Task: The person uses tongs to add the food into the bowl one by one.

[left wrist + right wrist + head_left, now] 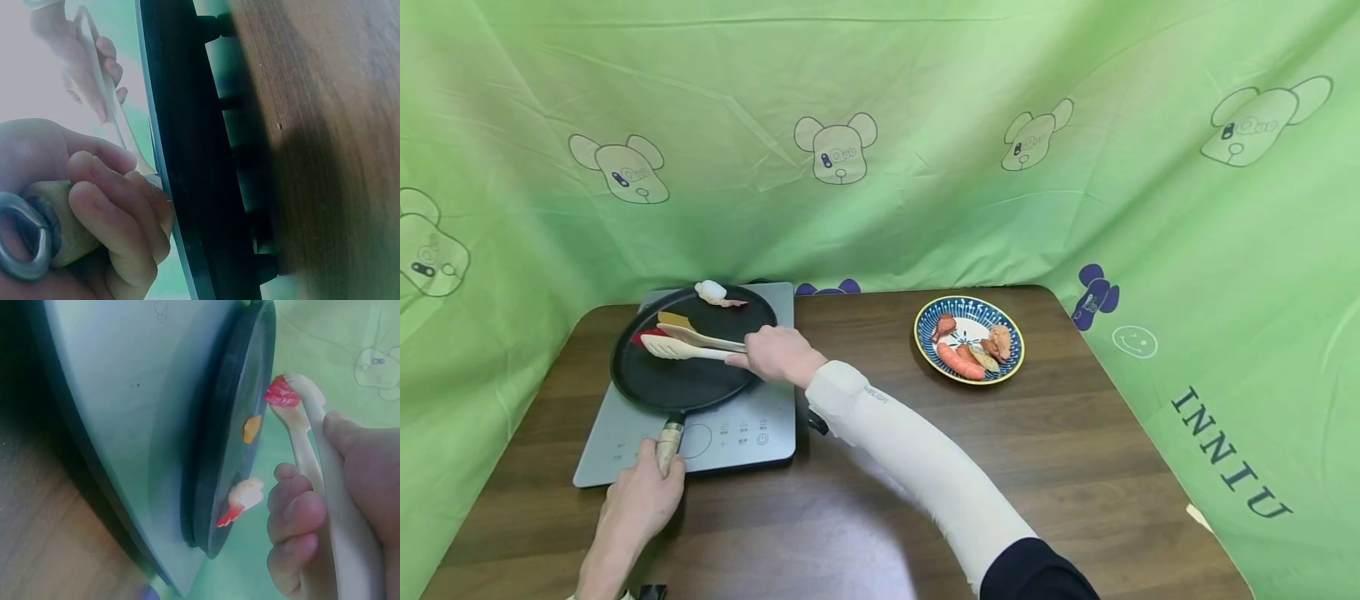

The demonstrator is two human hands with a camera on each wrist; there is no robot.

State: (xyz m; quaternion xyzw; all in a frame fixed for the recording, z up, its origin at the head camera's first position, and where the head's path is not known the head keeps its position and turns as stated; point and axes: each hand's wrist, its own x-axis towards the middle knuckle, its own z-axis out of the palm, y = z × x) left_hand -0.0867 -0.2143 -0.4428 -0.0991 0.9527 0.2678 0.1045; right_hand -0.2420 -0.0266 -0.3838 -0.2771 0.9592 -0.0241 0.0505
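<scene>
White right sleeve point(917, 454) with small lettering point(876, 394), black cloth point(1037, 572) above, bare fingers point(298, 515)

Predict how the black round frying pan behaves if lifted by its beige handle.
The frying pan probably stays stiff; its disc looks solid. With the left hand only on the handle, its wide body may dip. Being so shallow, it might let the pale shrimp-like piece slide.

From my remote seat I see a brown wood-grained table point(1075, 483) with rounded far corners, surrounded behind and on both sides by a creased light-green fabric curtain point(925, 225) bearing outlined cartoon animal heads point(841, 158) and dark block letters point(1231, 454).
</scene>
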